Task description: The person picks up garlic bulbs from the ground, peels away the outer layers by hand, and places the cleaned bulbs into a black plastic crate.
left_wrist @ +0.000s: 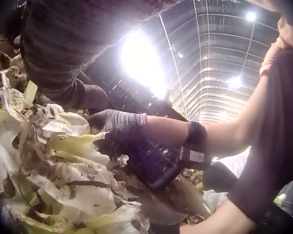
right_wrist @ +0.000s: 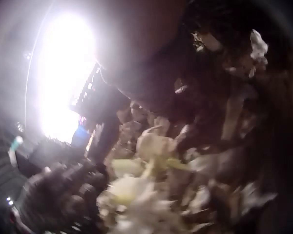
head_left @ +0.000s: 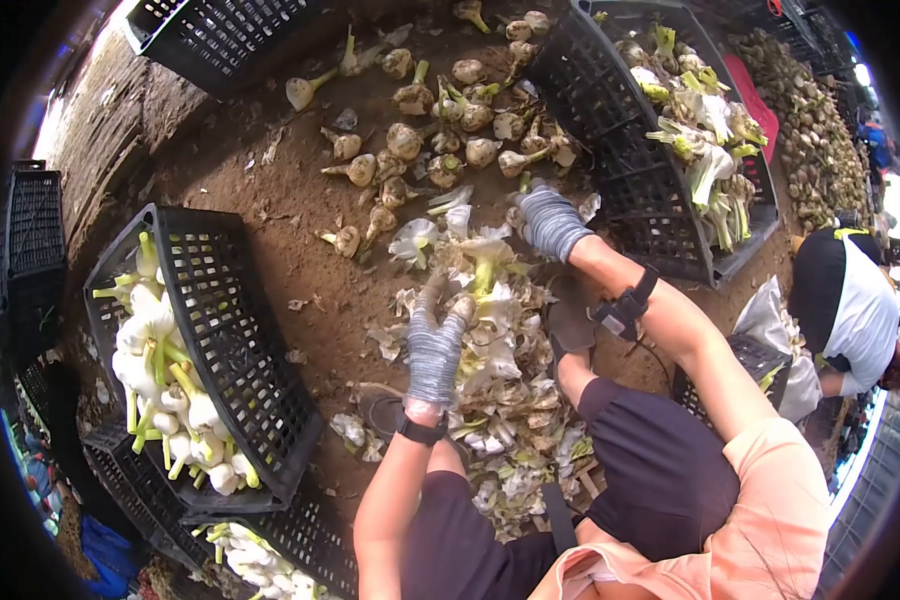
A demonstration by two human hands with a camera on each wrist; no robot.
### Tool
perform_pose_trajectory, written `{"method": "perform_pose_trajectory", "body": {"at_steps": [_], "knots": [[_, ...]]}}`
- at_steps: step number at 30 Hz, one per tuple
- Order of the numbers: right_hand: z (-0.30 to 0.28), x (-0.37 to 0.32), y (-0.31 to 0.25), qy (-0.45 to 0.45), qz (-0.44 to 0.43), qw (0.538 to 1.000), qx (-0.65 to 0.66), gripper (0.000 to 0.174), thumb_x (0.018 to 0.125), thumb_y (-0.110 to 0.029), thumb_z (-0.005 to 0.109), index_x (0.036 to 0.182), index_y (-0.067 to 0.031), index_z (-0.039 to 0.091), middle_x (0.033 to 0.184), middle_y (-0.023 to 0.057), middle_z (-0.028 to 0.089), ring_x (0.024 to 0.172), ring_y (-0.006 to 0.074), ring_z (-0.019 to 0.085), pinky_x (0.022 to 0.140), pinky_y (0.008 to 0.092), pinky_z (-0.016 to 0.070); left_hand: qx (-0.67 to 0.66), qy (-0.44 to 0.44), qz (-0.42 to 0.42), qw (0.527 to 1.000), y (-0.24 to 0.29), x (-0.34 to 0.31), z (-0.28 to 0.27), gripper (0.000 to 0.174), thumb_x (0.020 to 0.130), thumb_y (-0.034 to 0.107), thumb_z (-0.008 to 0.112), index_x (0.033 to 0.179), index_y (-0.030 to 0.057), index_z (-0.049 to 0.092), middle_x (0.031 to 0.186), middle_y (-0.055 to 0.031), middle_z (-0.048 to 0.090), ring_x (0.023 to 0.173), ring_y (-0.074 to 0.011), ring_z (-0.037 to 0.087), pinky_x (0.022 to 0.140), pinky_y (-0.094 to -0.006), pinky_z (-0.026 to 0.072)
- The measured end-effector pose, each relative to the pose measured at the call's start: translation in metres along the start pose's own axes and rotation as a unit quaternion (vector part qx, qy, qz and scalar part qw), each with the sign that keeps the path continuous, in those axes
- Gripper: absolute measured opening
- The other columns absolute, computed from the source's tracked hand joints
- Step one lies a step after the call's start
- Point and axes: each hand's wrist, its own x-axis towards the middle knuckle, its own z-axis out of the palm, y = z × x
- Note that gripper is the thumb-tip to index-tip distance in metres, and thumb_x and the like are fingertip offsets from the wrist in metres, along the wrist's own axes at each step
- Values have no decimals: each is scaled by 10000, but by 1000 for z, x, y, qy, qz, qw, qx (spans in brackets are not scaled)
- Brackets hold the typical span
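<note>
The gloved left hand (head_left: 434,350) hung over the near part of the peel heap (head_left: 500,352), its fingers loosely spread, thumb apart, with nothing that I could see held between them. The gloved right hand (head_left: 553,222) reached low at the heap's far edge, its fingers pointing down to the ground (head_left: 270,190). Whether they had hold of anything I couldn't tell; the right wrist's view was badly blurred.

Just beyond those right fingers lay a garlic bulb (head_left: 511,164), near the left wall of the right-hand crate (head_left: 660,200). More loose bulbs (head_left: 404,140) were scattered past the heap's far edge, well apart from the left fingers.

I judged each bulb light and firm, with a dry, papery skin that would flake and slide under knitted gloves. The round body looked the surest place to take hold, cupped by the fingers with the thumb opposite; the stalk would make a handle, though it might bend or snap. A hard squeeze could bruise the cloves.

Farther out, cleaned white bulbs (head_left: 205,412) filled the left-hand crate (head_left: 245,330), and old timber (head_left: 90,160) bounded the ground's far left edge.
</note>
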Motion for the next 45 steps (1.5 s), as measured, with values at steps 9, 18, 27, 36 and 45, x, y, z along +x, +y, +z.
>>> {"method": "perform_pose_trajectory", "body": {"at_steps": [9,18,27,36,45], "knots": [[-31,-73,-80,98,-235,947,198,477,716,-179,701,1149,-56,546,1024,208,542,973,354,551,832,402,462,-241,-26,-33,970,25,-5,19,614,856,150,630,1353,34,289,1143,-101,517,1021,-181,544,892,-305,483],[-59,-62,-85,-165,-67,816,550,404,803,-227,672,1124,-4,571,1013,82,626,946,131,552,869,299,442,-85,-34,48,995,30,-16,1,669,762,71,708,1315,36,332,1149,-102,519,989,-177,558,863,-295,491],[-58,-60,-87,-198,-89,817,534,292,843,-191,634,1074,-16,599,899,34,632,798,60,551,702,225,472,-63,-3,79,995,22,-19,-2,664,731,29,728,1283,19,360,1097,-88,534,948,-154,566,851,-301,499],[-45,-63,-77,-213,-57,761,611,327,803,-134,619,1103,-8,587,923,30,642,826,97,578,753,257,483,-268,-50,-144,951,39,-19,-16,647,838,675,412,1013,72,568,640,-28,570,473,-94,511,414,-192,415],[-17,-70,-81,-53,-120,866,482,451,816,-207,582,1223,-32,493,1100,164,570,1055,298,541,946,364,395,-45,167,83,982,17,-3,-34,472,863,424,595,1117,28,554,783,21,560,603,-25,475,539,-175,417]]}}
